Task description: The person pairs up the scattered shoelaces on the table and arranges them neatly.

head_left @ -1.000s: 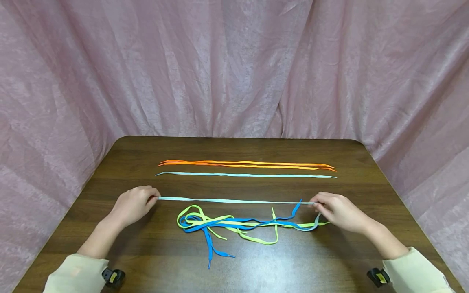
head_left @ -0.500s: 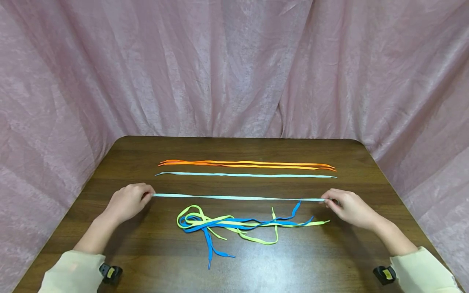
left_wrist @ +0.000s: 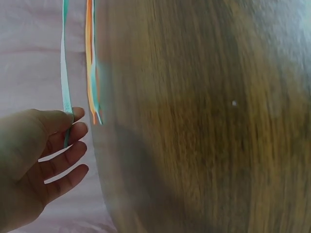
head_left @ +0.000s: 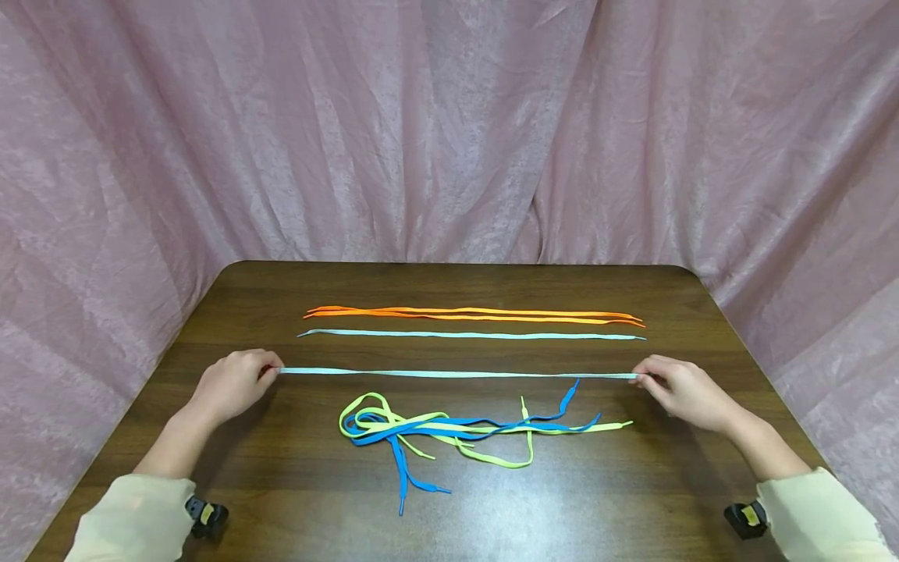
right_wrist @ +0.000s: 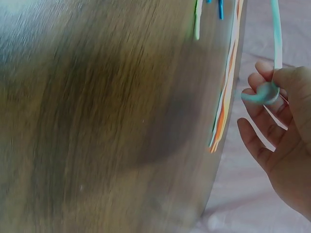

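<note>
A pale mint-blue shoelace (head_left: 449, 375) is stretched straight between both hands above the table. My left hand (head_left: 235, 384) pinches its left end between thumb and index finger; in the left wrist view a short tip (left_wrist: 66, 137) hangs below the pinch. My right hand (head_left: 684, 392) pinches near the other end, and the right wrist view shows a curled tail (right_wrist: 267, 93) of the lace by the fingers. Nearer the person, a loose bundle of blue laces (head_left: 403, 476) and yellow-green laces (head_left: 502, 464) lies tangled on the table.
Farther back on the brown wooden table (head_left: 449, 282) lie orange laces (head_left: 492, 314), side by side and nearly straight. Just in front of them, parallel, is another mint-blue lace (head_left: 463, 336). A pink curtain (head_left: 449, 140) hangs around the table's back and sides.
Both hands have moved apart and slightly away from the person, drawing the mint-blue lace out longer. Its right tail, earlier over the tangled bundle, has come off it.
</note>
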The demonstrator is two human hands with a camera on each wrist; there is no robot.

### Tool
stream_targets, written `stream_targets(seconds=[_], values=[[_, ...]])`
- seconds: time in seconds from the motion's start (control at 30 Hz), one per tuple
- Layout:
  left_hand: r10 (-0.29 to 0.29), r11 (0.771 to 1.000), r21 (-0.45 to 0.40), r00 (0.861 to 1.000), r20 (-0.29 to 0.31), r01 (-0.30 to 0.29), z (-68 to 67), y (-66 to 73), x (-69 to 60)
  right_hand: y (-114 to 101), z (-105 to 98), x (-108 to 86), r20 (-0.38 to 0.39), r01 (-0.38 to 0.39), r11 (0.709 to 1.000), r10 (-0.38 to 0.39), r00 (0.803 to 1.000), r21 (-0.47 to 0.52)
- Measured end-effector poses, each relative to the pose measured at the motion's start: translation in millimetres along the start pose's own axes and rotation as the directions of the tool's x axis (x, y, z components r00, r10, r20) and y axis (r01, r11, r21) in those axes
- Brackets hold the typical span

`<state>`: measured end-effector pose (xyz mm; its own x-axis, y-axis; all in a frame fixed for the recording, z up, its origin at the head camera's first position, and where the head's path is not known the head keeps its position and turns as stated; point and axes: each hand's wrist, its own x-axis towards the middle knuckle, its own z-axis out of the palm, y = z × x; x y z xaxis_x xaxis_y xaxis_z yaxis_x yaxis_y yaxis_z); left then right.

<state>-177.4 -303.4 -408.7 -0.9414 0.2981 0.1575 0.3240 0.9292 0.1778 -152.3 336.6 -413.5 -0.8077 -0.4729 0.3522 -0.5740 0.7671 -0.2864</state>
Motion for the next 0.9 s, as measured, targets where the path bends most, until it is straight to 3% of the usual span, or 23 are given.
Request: stream_targets(seconds=[0.27, 0.5, 0.9], values=[[-0.033, 0.999, -0.002, 0.999, 0.021, 0.033, 0.1, -7.9, 2.6, 14, -2, -3.4, -0.028, 0.02, 0.996, -0.022, 0.999, -0.09], [-0.017, 1.0, 0.002, 1.0, 0.02, 0.017, 4.7, -9.0, 10.6, 23, -1, 0.3, -0.038, 0.051, 0.99, -0.057, 0.998, -0.131], [-0.031, 0.999, 0.01, 0.998, -0.062, 0.032, 18.5, -12.3, 30.9, 37, 7, 13.6, -0.029, 0.033, 0.987, -0.038, 0.999, -0.16]])
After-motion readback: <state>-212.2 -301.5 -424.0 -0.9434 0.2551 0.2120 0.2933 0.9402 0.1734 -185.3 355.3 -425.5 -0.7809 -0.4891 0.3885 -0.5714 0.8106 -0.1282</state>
